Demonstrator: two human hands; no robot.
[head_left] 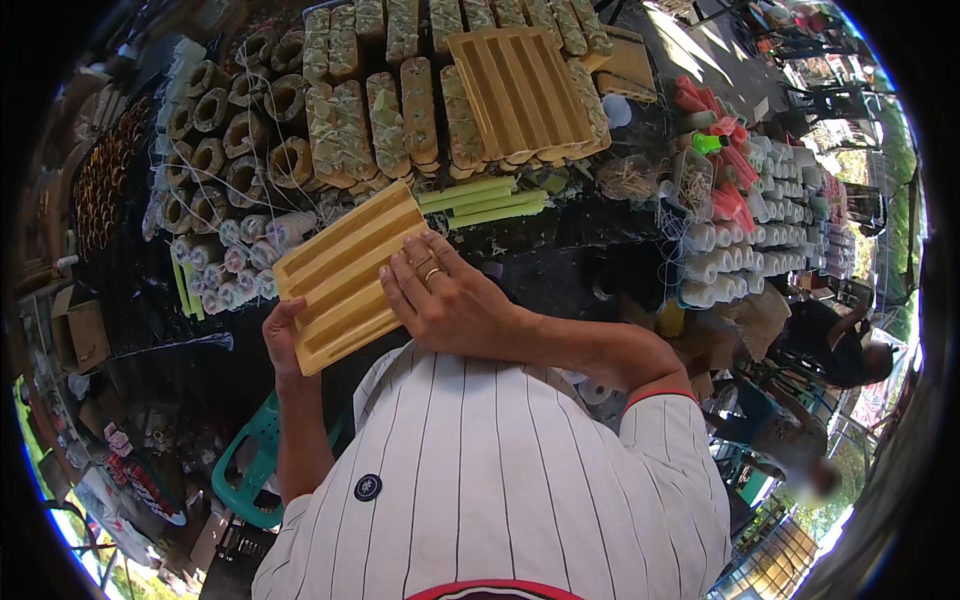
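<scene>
A yellow tray [345, 262] with long parallel ridges and grooves is tilted in front of my chest. My left hand [283, 338] grips its lower left edge, the thumb showing on the near face and the other fingers hidden behind. At the opposite side, my right hand [440, 295], with rings on it, has its fingers bent over the tray's right part. Just beyond the tray, light green strips [490, 203] lie on the dark table. A similar yellow ridged tray [522, 95] rests on top of speckled, elongated blocks [387, 128].
Hollow brown tubes [245, 135] are stacked at the back left, above plastic-wrapped rolls [235, 262]. White rolls [715, 262] and red bundles [733, 180] stand to the right. A green plastic chair [243, 480] is at lower left. Other people [790, 440] sit at far right.
</scene>
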